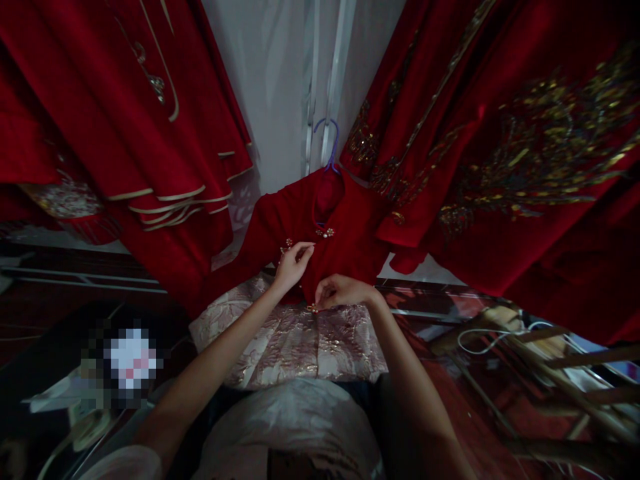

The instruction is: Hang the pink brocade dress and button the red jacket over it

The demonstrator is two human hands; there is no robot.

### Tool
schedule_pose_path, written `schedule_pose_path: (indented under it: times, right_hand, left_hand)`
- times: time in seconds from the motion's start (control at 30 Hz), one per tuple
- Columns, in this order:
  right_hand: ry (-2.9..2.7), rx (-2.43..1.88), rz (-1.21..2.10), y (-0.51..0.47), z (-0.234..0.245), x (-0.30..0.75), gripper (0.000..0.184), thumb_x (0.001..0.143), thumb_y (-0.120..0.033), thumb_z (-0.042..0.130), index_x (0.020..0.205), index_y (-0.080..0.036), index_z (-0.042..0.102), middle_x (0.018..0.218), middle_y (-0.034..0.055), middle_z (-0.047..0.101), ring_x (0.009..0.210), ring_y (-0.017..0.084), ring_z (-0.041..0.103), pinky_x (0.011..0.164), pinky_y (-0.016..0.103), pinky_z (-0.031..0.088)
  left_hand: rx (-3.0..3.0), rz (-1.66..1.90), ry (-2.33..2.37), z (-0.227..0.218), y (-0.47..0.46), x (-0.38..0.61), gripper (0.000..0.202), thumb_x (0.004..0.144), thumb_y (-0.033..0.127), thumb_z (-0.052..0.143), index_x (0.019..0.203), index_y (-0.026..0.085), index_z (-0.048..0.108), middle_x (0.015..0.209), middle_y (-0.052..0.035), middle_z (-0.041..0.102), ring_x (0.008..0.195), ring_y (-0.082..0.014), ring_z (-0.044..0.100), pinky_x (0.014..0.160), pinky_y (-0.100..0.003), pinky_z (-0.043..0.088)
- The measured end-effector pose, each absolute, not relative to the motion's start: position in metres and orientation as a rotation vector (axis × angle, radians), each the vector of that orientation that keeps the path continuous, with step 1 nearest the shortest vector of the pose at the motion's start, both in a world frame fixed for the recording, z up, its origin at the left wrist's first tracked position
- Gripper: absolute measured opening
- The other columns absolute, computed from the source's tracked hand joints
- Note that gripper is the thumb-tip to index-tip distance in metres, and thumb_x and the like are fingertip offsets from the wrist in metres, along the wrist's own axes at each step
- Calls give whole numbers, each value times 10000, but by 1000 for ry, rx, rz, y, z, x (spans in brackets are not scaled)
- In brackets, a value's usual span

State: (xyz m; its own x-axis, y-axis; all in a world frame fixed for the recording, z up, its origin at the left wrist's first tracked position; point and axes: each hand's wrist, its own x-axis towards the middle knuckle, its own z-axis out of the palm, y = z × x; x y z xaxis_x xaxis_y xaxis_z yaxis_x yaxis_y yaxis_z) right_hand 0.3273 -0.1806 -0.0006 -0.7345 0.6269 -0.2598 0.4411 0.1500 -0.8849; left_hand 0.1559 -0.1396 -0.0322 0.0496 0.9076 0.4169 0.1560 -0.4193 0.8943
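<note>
hanging from a hanger (334,148), probably for easy reach, the garment (265,230) slopes lapward; the right hand (345,291) pinches its lower clasp (313,309), the left hand (293,268) is narrow over its front, grip unclear.

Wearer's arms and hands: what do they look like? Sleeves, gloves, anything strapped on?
Left hand and right hand: ungloved, slim fingers, no rings discernible in the dim light. Left forearm and right forearm: slender, bare, no sleeves, watch, cables or markings visible. Pale top on the torso; its sleeve length isn't clear.
</note>
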Motion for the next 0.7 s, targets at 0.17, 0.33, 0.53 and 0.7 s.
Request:
schedule_pose_path:
  times: [0.17,0.33,0.53,0.7]
  right_hand:
    - [-2256,-1056,1629,-181,0,328,175,669,-253,690,788,-125,688,726,21,669,626,87,568,597,205,452]
    - [-2253,-1075,1610,-178,-3,331,215,661,-292,697,799,-127,690,748,24,674,638,90,573,617,215,457]
    - [-2256,-1086,1644,-177,-6,334,285,647,-341,727,823,-121,686,777,36,679,674,105,583,663,242,468]
    - [-2209,-1068,1704,-175,-11,334,295,628,-352,743,808,-128,675,769,27,674,689,109,589,688,253,469]
  left_hand:
    - [2257,1416,948,2,-143,172,334,917,278,458,1235,224,543,1285,-87,537,1202,-196,506,1043,-357,388]
    - [2684,1228,1099,11,-133,181,400,944,208,352,1334,185,433,1399,-96,460,1280,-226,423,1089,-414,308]
    - [2708,1209,1528,9,-128,182,338,961,200,290,1234,155,483,1225,-115,572,1103,-228,512,927,-372,400]
    - [2811,1101,1630,24,-125,178,315,968,250,298,1148,172,545,1082,-111,607,986,-245,523,830,-380,397]
